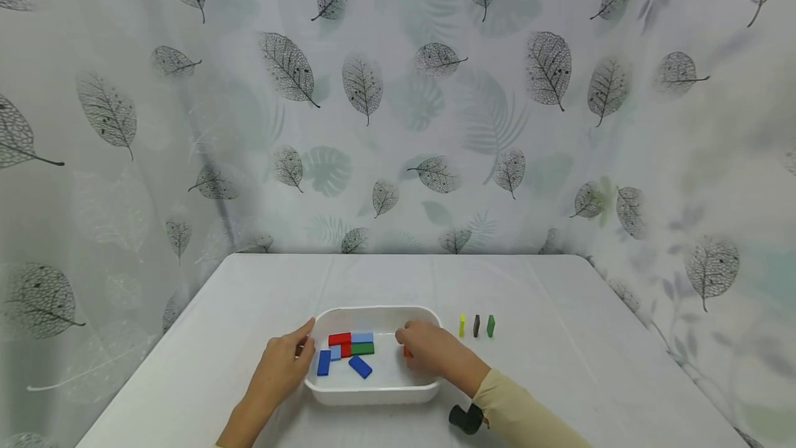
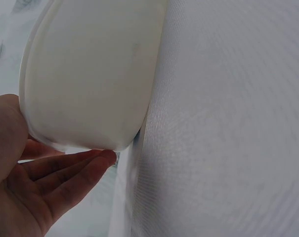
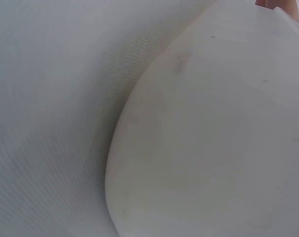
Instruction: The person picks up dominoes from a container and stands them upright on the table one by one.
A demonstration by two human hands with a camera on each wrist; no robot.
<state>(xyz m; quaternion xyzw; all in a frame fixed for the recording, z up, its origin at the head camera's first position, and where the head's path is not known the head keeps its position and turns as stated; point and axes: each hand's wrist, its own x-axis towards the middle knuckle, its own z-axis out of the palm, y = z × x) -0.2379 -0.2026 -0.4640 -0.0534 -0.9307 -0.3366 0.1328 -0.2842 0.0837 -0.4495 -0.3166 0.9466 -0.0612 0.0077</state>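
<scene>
A white tray [image 1: 373, 398] stands on the table with several rectangular blocks lying in its left half: red [image 1: 339, 339], light blue [image 1: 362, 337], green [image 1: 363, 349] and dark blue [image 1: 360, 366]. My left hand [image 1: 282, 368] is at the tray's left end, its fairly straight fingers [image 2: 75, 182] against the outer wall. Inside the right part of the tray, my right hand [image 1: 429, 350] has its fingers curled around a red-orange block [image 1: 406, 351], mostly hidden under the hand. In the right wrist view the tray's outer wall [image 3: 213, 128] fills most of the picture.
Right of the tray, three thin blocks stand upright in a row: yellow [image 1: 462, 325], brown [image 1: 476, 325] and green [image 1: 490, 325]. A black device [image 1: 465, 420] is by the right sleeve [image 1: 522, 410]. A leaf-patterned curtain [image 1: 398, 123] hangs behind the white table [image 1: 560, 365].
</scene>
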